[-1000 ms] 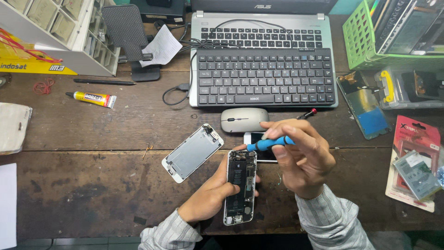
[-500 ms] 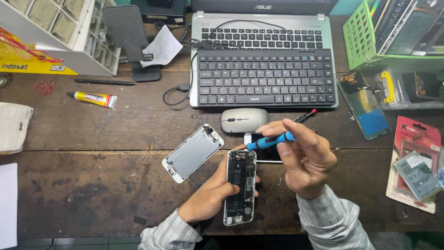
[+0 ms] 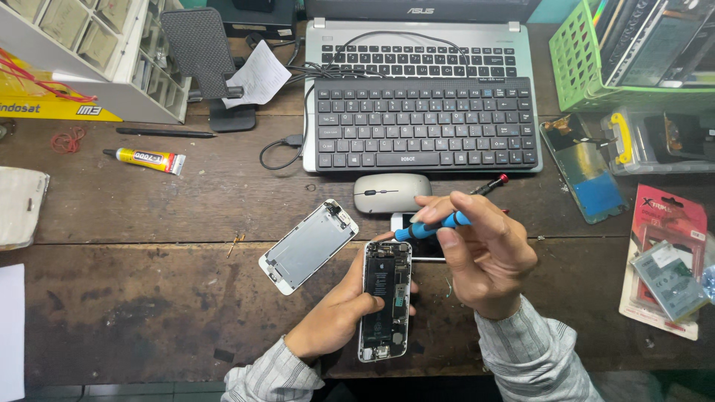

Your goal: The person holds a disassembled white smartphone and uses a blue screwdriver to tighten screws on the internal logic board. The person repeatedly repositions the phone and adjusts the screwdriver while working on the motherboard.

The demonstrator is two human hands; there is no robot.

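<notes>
1. Left hand (image 3: 339,316) closed around the lower left side of the opened phone (image 3: 385,299), thumb across its body, keeping it flat on the wooden desk (image 3: 149,313).
2. Right hand (image 3: 484,257) pinching a blue screwdriver (image 3: 432,227) between thumb and fingers, tip pointing down to the upper edge of the opened phone.
3. Opened phone lying lengthwise just in front of the body, battery and inner parts showing, no screen on it.
4. Detached screen panel (image 3: 307,246) lying face down just to the left of the phone, tilted, apart from both hands.
5. Second phone (image 3: 418,237), partly hidden under the right hand, near the grey mouse (image 3: 391,192); black keyboard (image 3: 424,123) resting on a laptop (image 3: 417,45) behind it.
6. Glue tube (image 3: 145,158) well apart on the left; green basket (image 3: 596,67) and spare parts on the right.
7. Step in hand, by judgement: working on a screw at the top part of the opened phone.
8. Next move seems to call for setting the tip straight into the small screw head, with light pressure, phone held firm so nothing slips onto the board.
</notes>
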